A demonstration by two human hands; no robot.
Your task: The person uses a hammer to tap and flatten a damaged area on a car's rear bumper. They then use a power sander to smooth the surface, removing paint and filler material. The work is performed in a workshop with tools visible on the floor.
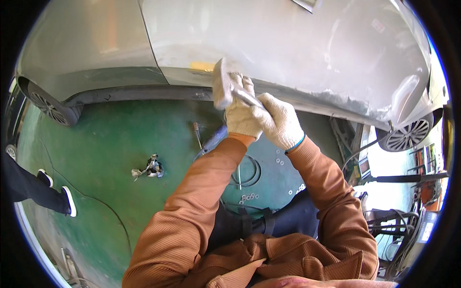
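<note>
My right hand (281, 121), in a white knit work glove, is closed around the handle (247, 97) of a hammer with a long pale grey head (222, 84). The head is up in front of the lower door panel (269, 43) of a silver-grey car; whether it touches the metal I cannot tell. My left hand (241, 120), gloved alike, lies just behind and below the hammer. Its fingers stretch up toward the panel, partly covered by the hammer. A yellow patch (201, 66) marks the panel left of the head, and scuffed, bare-looking paint (343, 100) runs along its lower right.
On the green floor (105, 144) lie a crumpled wrapper (150, 167), a blue-handled tool (213, 139), several metal washers (249, 197) and a coiled black cable (253, 177). Another person's leg (36, 187) stands at left. Equipment with cables (398, 225) is at right.
</note>
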